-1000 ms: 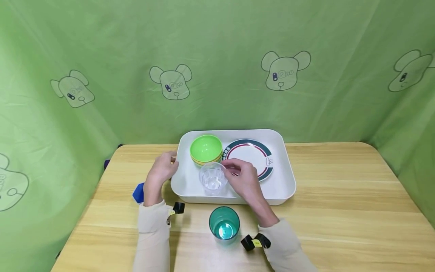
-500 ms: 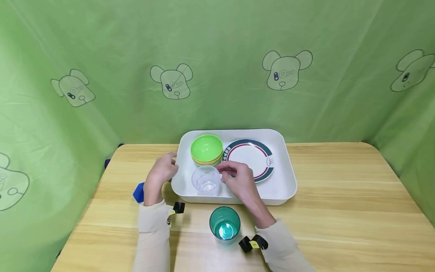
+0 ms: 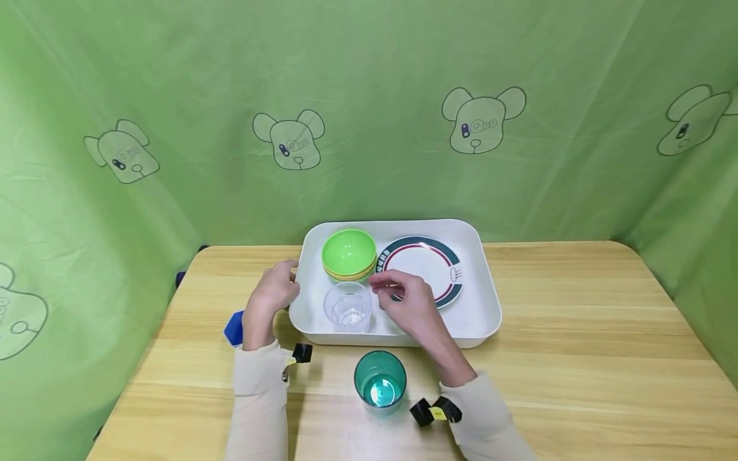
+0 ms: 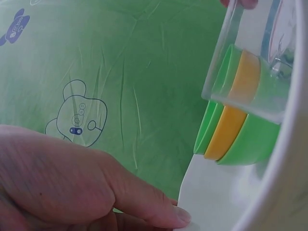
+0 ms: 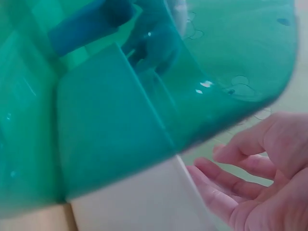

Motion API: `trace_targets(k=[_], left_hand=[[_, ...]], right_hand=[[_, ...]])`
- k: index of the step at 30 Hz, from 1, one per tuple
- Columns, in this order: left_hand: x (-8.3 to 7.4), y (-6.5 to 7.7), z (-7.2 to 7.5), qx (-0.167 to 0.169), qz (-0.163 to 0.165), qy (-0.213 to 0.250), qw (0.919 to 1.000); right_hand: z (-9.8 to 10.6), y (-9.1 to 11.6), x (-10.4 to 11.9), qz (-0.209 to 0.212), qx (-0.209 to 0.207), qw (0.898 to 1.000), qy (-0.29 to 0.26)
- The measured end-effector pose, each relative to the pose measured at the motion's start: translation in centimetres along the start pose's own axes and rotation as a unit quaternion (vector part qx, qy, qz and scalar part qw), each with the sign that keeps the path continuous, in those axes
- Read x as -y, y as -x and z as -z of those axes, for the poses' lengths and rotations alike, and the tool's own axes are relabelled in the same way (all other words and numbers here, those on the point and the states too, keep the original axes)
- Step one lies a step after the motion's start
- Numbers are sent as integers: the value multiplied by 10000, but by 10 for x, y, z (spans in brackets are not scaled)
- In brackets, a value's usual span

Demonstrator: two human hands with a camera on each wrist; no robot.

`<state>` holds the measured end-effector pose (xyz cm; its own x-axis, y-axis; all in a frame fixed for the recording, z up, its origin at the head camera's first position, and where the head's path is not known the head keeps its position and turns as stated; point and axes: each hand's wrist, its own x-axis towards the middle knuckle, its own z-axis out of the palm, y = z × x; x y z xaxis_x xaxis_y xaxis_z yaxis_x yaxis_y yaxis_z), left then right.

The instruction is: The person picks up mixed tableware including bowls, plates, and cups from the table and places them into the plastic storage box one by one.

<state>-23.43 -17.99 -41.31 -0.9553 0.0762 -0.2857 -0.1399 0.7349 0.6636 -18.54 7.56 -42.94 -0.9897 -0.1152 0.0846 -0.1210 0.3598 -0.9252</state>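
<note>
In the head view my left hand point(image 3: 277, 288) is at the left side of a white tray point(image 3: 487, 314). The left wrist view shows its thumb on the tray rim with fingers behind, pinching the edge. A clear cup point(image 3: 348, 307) stands in the tray's front left part, before a stack of green and yellow bowls point(image 3: 348, 254). Just right of the cup is my right hand point(image 3: 410, 301), its fingers loosely bent and apart from the cup. The right wrist view shows nothing between those fingers point(image 5: 226, 185). A white plate point(image 3: 423, 266) with a dark green rim lies under and behind this hand.
A teal cup point(image 3: 380, 382) stands on the wooden table point(image 3: 588, 346) in front of the tray, between the forearms. Some blue object point(image 3: 234, 328) lies partly hidden by the left wrist. A green curtain point(image 3: 380, 173) hangs behind and beside the table.
The clear cup has moved a little left in the tray and now stands there. My right hand has let go of its rim. The left hand stays on the tray.
</note>
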Motion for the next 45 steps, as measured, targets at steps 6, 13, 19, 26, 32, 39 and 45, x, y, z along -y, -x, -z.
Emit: trace_targets(k=[6, 13, 19, 26, 32, 39, 45], left_hand=[[0, 0, 1, 6, -18, -5, 10000], [1, 0, 2, -13, -100, -35, 9999], [1, 0, 1, -32, -100, -53, 9999], [0, 2, 0, 39, 6, 27, 10000], [0, 2, 1, 52, -15, -6, 10000], [1, 1, 1, 42, -93, -64, 9999], [1, 1, 2, 38, -141, -100, 9998]], right_hand=[[10, 1, 3, 257, 427, 9986, 155], [27, 5, 10, 413, 1020, 9936, 239], [37, 10, 13, 543, 1530, 9858, 424], [40, 13, 15, 959, 2089, 9711, 641], [43, 17, 17, 981, 2698, 9563, 546], [42, 18, 17, 1060, 3258, 9378, 552], [42, 19, 19, 1137, 3592, 9239, 667]])
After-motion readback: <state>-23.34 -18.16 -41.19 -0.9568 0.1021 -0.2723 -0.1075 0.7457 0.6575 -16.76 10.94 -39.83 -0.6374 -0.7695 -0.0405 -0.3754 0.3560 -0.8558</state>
